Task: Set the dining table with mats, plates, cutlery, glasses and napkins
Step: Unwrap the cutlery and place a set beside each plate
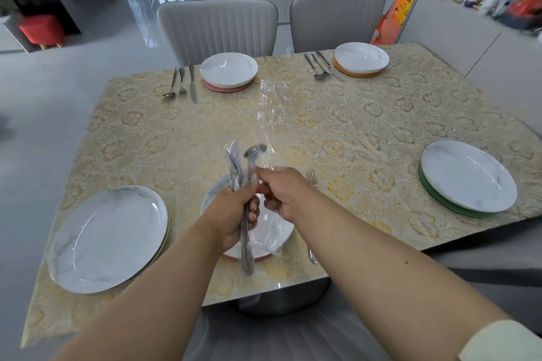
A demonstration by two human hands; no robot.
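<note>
Above the near middle plate (272, 231), wrapped cutlery (245, 184) is clenched in the left hand (231, 214) while its clear wrapper (268, 114) is pinched by the right hand (283, 193); the wrapper should be drawn off lengthwise.

5 white marbled plates (109, 239) sit on round mats (349, 71). 2 far places have cutlery (181, 83) laid. A fork (312, 179) lies right of the near plate (271, 231); wrapped cutlery (245, 184) is upright above it.
</note>
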